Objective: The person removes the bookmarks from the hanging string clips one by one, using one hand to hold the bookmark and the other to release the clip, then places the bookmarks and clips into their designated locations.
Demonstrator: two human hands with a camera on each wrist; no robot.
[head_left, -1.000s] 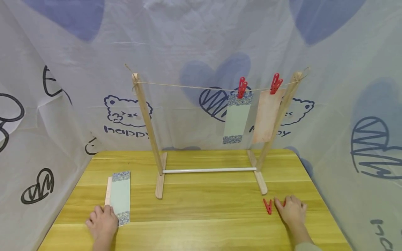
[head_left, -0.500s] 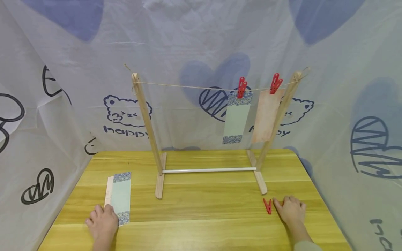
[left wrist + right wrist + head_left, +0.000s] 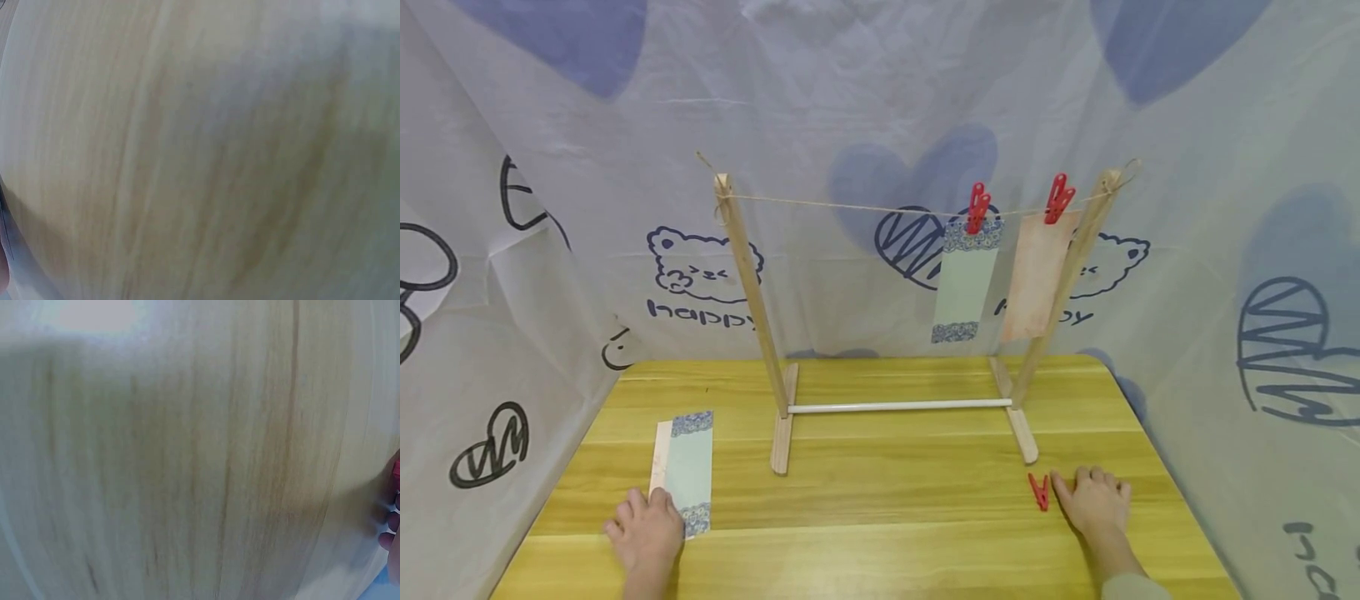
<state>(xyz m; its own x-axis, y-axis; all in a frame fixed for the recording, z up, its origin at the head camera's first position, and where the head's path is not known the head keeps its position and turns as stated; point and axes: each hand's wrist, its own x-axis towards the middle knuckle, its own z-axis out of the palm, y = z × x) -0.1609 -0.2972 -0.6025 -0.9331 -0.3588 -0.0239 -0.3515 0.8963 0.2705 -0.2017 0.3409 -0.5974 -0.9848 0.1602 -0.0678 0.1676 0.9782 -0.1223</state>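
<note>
- Mint-green paper strip with blue-patterned ends (image 3: pixel 689 467) overlaps a pale pink paper strip (image 3: pixel 660 454) on the yellow wood-grain table (image 3: pixel 880 542); both look light, bendable and easily creased, best taken by an edge
- Left hand (image 3: pixel 646 529), grip relaxed, rests at their lower end
- Right hand (image 3: pixel 1097 504), grip wide, thumb apart, lies just beside a red plastic V-shaped clip (image 3: pixel 1041 492), likely springy, best squeezed at its handles

A red clothespin (image 3: pixel 1039 492) blocks just left of the right hand (image 3: pixel 1095 500); tabletop (image 3: pixel 865 500) room lies beyond.
</note>
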